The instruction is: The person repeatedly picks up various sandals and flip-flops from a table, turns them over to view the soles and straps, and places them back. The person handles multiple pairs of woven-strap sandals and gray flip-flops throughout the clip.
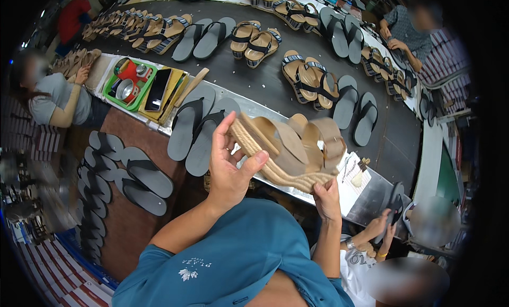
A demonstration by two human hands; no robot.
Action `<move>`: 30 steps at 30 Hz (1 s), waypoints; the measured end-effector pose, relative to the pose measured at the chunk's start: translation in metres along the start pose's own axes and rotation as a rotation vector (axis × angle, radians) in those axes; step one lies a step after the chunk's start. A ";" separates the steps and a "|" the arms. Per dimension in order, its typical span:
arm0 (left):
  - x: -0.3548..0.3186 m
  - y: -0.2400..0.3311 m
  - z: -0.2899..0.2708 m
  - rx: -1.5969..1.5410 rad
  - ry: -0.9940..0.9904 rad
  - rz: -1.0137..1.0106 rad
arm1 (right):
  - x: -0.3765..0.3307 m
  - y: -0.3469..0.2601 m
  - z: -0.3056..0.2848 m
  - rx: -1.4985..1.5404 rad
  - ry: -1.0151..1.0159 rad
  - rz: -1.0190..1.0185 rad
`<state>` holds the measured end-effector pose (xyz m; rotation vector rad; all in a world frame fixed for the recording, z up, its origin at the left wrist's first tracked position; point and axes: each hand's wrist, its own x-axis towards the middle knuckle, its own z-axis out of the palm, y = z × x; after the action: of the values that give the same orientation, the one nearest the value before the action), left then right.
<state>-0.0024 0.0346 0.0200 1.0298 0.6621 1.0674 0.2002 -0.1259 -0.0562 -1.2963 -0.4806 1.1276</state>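
Wedge sandals [290, 150], a tan pair with woven rope soles, are held up in the air just above the near edge of the dark conveyor surface [265, 79]. Both hands are on them: the left hand [229, 166] is wrapped around the toe end, thumb pressed along the side and fingers curled over the top, while the right hand [326, 198] pinches the rope sole from underneath at the heel end. So neither hand is free, both closed on the same pair.

Right behind the wedges, on the conveyor's near edge, sits a pair of grey flip-flops [199, 129] with black straps. Further left along that edge is a green tray [131, 84] with a red thing and a metal bowl in it, and a black phone [158, 89] lying beside it. More sandals and grey flip-flops run in pairs along the conveyor beyond that.

Below the conveyor on the left there's a heap of grey flip-flops [119, 174] on a brown top. Another person's hands [384, 225] hold a dark flip-flop to the lower right of the wedges.
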 end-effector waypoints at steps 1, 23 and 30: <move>0.000 -0.003 -0.001 -0.035 -0.001 0.009 | -0.001 -0.002 -0.003 0.038 0.009 0.037; 0.002 -0.047 -0.006 -0.128 -0.035 0.006 | 0.000 0.017 0.035 0.192 0.079 -0.072; 0.021 -0.024 0.008 -0.496 -0.093 -0.587 | 0.002 -0.028 0.098 -0.881 0.065 -0.748</move>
<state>0.0213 0.0480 0.0021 0.4074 0.5363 0.6120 0.1311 -0.0714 -0.0042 -1.6556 -1.3749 0.2086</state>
